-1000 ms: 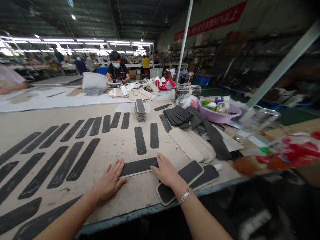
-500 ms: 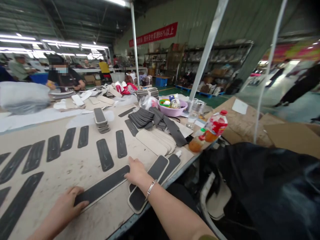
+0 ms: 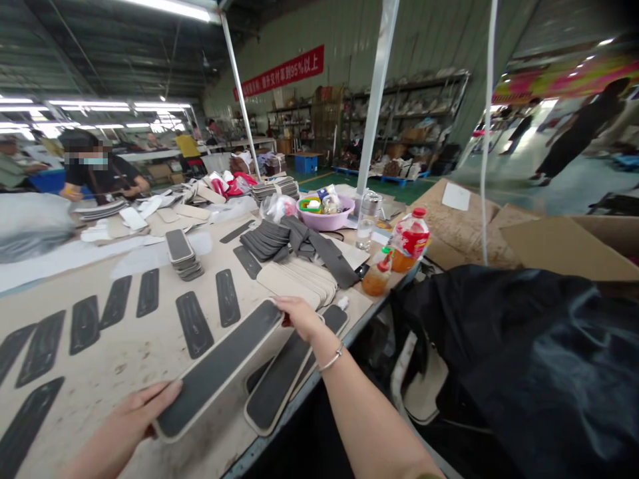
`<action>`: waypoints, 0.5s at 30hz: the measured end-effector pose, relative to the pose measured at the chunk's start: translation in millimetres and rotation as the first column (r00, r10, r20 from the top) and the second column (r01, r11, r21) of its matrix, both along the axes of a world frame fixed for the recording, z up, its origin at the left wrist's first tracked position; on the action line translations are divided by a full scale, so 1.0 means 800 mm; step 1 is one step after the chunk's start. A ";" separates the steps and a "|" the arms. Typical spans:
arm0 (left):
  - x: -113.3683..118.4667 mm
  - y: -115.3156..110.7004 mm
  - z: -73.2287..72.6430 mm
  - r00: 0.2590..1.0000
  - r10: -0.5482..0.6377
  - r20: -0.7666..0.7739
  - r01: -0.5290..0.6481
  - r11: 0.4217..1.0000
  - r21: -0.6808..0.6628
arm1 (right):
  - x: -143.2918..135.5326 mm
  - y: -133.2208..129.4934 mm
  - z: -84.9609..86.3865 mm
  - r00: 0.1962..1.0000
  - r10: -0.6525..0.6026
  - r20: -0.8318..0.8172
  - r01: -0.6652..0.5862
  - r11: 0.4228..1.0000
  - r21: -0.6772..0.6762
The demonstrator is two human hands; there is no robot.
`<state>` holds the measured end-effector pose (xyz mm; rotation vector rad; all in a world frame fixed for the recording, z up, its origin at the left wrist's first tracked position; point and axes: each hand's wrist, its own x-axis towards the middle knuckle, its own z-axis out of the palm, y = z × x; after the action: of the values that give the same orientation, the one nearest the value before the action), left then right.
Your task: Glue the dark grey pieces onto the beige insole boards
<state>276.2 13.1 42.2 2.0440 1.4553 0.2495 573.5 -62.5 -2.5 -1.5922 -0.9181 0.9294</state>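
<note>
Between my hands is a long panel [image 3: 219, 369], dark grey on top with a pale rounded border, raised off the table and tilted. My left hand [image 3: 142, 412] grips its near left end, thumb on top and fingers beneath. At the far right end, my right hand [image 3: 299, 318] pinches the edge. Beside it, two or so similar bordered panels [image 3: 277, 389] overlap along the table edge, partly under my right forearm. Several dark strips with shiny smears, such as this dark strip [image 3: 194, 324], lie spaced out on the table.
Beyond my right hand are a fan of beige panels [image 3: 299, 283] and a pile of dark strips [image 3: 269, 238]. A purple basin [image 3: 327, 219], a red-labelled bottle [image 3: 409, 243] and a small amber bottle [image 3: 375, 279] stand nearby. A co-worker [image 3: 102, 169] sits across the table.
The long panel has come up off the tabletop, held at both ends, and now tilts. My right hand has moved slightly up and right. The view has turned somewhat to the right.
</note>
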 end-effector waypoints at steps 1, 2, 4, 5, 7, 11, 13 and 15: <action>0.018 -0.019 0.003 0.998 -0.002 0.060 0.009 0.994 -0.112 | 0.015 -0.007 0.000 0.993 -0.072 0.093 0.075 0.997 -0.036; 0.036 -0.036 0.003 0.993 -0.014 0.120 0.040 0.976 -0.212 | 0.029 -0.014 0.000 0.975 -0.125 0.183 0.138 0.988 -0.063; 0.067 -0.065 -0.006 0.975 -0.018 0.220 0.097 0.930 -0.354 | 0.050 -0.027 -0.003 0.938 -0.179 0.298 0.215 0.972 -0.093; 0.079 -0.075 -0.013 0.969 -0.017 0.247 0.116 0.912 -0.393 | 0.057 -0.032 -0.005 0.926 -0.199 0.322 0.245 0.963 -0.108; 0.095 -0.085 -0.030 0.970 -0.020 0.242 0.124 0.899 -0.419 | 0.064 -0.040 -0.011 0.869 -0.252 0.425 0.338 0.931 -0.140; 0.103 -0.081 -0.054 0.985 -0.162 0.060 0.172 0.954 -0.245 | 0.062 -0.037 -0.022 0.633 -0.227 0.740 0.462 0.878 -0.126; 0.102 -0.076 -0.058 0.962 -0.264 -0.069 0.258 0.963 -0.084 | 0.060 -0.030 -0.027 0.555 -0.169 0.815 0.473 0.869 -0.142; 0.096 -0.075 -0.058 0.933 -0.318 -0.168 0.328 0.944 0.034 | 0.058 -0.023 -0.030 0.527 -0.122 0.841 0.489 0.853 -0.182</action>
<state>353.3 -46.9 -4.5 2.3605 1.1860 -0.0070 620.0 -81.3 -26.4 -2.5470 -1.0056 0.0395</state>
